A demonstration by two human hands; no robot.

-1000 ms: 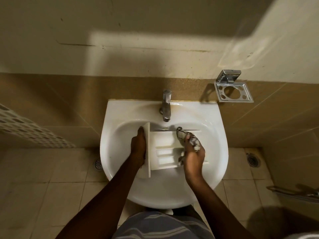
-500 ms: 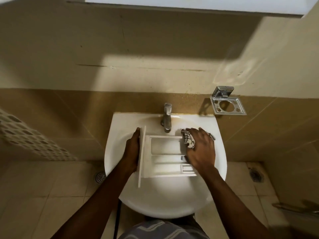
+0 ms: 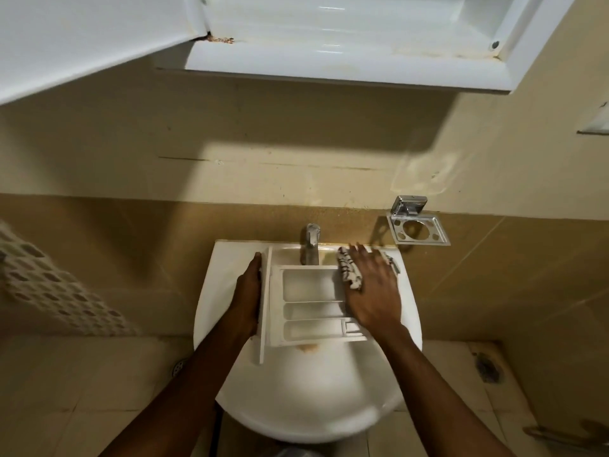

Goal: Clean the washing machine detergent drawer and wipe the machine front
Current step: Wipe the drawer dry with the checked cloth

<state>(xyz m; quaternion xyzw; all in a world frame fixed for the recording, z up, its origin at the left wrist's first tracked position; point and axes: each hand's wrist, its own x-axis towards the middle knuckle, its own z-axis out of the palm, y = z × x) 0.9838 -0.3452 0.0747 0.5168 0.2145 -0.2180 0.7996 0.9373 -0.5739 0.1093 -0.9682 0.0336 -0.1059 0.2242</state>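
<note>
Nearest: two bare forearms enter from the bottom edge, elbows cut off. A strip of striped cloth low in the frame is too blurred to identify.

Sink point(image 3: 296, 410): white, round-fronted bowl. The pedestal below is lost in shadow.

Detergent drawer point(image 3: 306, 303): lies in the far half of the bowl, open side up, its far edge just under the tap point(image 3: 311, 247). Three compartments are visible. The front panel stands on edge at the left. The right end is covered by the right hand. A tan smear sits at the drawer's near edge, possibly residue, but it is too soft to say.

Left hand point(image 3: 248, 293): laid along the outer face of the front panel, fingers straight and pressed together, touching it. The thumb is hidden.

Right hand point(image 3: 372, 291): palm down, fingers spread, pressing on a cloth point(image 3: 349, 273) at the drawer's far right corner. The cloth is pale with dark stripes. Most of it is under the palm, and a scrap shows past the little finger on the sink rim.

Floor: pale tiles, with a drain point(image 3: 178, 367) on the left, half hidden by the bowl, and a second dark drain point(image 3: 487, 369) on the right. A perforated pale object point(image 3: 49, 285) at the left is cut off. A metal bar point(image 3: 560, 437) at the lower right is blurred.

Wall: a chrome holder point(image 3: 417, 225) is mounted right of the tap. Above, a white cabinet point(image 3: 329, 37) runs out of frame, with rust specks at its hinge corner.
</note>
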